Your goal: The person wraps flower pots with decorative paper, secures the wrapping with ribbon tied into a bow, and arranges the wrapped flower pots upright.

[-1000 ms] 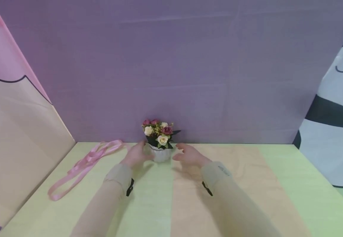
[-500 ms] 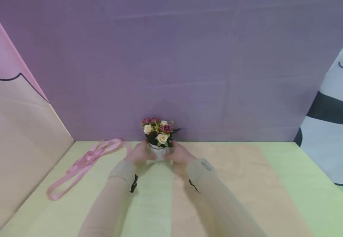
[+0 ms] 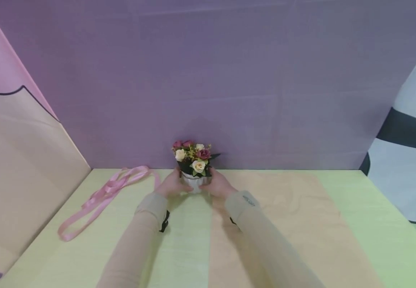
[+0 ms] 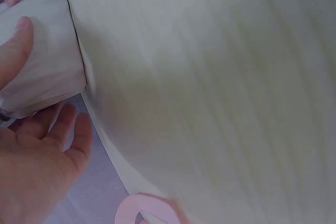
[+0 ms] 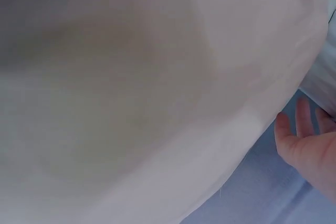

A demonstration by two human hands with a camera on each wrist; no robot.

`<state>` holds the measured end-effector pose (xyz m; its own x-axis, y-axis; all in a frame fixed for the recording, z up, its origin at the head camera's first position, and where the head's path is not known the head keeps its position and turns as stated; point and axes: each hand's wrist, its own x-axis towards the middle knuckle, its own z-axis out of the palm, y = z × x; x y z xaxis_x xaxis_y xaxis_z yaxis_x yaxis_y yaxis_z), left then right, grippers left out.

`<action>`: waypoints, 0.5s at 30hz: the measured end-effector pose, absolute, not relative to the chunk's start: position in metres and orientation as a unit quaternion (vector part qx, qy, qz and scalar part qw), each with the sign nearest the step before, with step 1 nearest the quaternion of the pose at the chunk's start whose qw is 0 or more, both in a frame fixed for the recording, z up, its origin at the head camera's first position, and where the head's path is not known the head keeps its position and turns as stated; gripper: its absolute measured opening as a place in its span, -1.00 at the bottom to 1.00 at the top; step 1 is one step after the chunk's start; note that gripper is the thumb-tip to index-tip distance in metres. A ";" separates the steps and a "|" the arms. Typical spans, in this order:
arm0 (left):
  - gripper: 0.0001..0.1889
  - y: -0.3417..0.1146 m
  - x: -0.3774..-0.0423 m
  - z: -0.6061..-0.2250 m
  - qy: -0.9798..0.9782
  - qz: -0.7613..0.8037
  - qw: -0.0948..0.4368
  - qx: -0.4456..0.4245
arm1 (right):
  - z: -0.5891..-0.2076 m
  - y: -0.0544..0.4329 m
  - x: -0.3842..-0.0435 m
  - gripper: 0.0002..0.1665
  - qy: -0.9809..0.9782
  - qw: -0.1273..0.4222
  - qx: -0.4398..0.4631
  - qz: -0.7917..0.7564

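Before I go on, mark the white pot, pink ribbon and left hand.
White pot (image 3: 195, 183), head view: front wall.
Pink ribbon (image 3: 111, 187), head view: bunched middle.
Left hand (image 3: 172, 184), head view: middle of the hand.

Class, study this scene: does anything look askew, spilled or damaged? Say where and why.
Nothing looks spilled or damaged. The flower pot is upright between the left hand and the right hand. Only the pink ribbon, off to the left, looks untidy, lying in loose, overlapping loops.

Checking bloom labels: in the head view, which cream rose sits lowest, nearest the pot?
The front cream rose, just above the white pot. The upper-left cream rose and top cream rose both sit higher.
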<state>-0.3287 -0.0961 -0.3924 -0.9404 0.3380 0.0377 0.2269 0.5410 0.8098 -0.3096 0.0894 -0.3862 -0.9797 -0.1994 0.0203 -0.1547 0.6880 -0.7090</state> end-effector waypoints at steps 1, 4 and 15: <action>0.10 -0.096 -0.328 -0.392 0.875 0.453 0.058 0.160 | -0.386 0.089 -0.309 -0.01 0.919 0.030 -0.097 -0.381; 0.15 -0.097 -0.328 -0.393 0.875 0.455 0.053 0.157 | -0.382 0.087 -0.308 0.00 0.921 0.041 -0.093 -0.376; 0.08 -0.092 -0.325 -0.373 0.882 0.449 0.014 0.141 | -0.362 0.098 -0.308 0.06 0.910 0.069 -0.094 -0.398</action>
